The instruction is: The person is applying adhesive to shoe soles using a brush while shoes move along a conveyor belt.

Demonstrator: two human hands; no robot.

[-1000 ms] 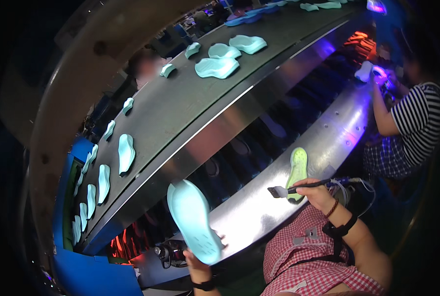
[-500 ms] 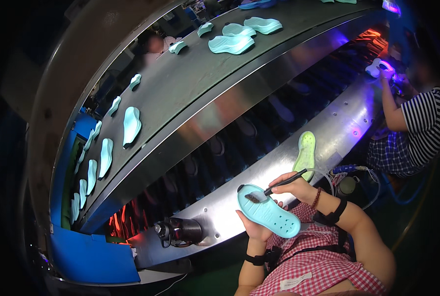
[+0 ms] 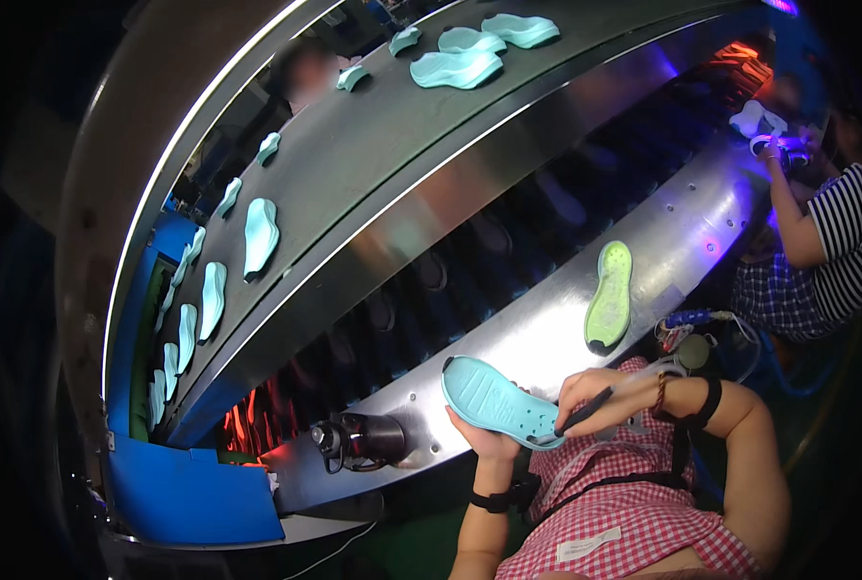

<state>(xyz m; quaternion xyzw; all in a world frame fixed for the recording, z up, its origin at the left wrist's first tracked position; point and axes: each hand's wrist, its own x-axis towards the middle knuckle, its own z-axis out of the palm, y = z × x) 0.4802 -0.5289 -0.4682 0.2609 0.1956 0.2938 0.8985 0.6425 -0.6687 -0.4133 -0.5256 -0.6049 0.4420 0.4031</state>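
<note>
My left hand [image 3: 487, 443] grips a light-blue shoe sole [image 3: 484, 394] from below, tilted in front of my apron. The sole has a ribbed area at its far left end and small holes at its right end. In my right hand [image 3: 597, 398] is a brush [image 3: 584, 413] with a black handle and a hose on it. Its tip is at the right end of the sole, beside the holes; the bristles are hard to make out. A yellow-green sole [image 3: 609, 295] with a black end lies on the metal ledge just beyond my right hand.
The metal ledge [image 3: 528, 319] runs along a dark conveyor [image 3: 373, 155] carrying several light-blue soles [image 3: 455, 70]. A black bottle [image 3: 363, 440] lies on the ledge at left. A co-worker in a striped top [image 3: 847, 217] sits at the far right. Red-glowing heaters [image 3: 244, 422] show underneath.
My right hand has moved the brush from the left end of the blue sole to its right, holed end. The sole has shifted slightly left and up. The green sole's black end is now uncovered.
</note>
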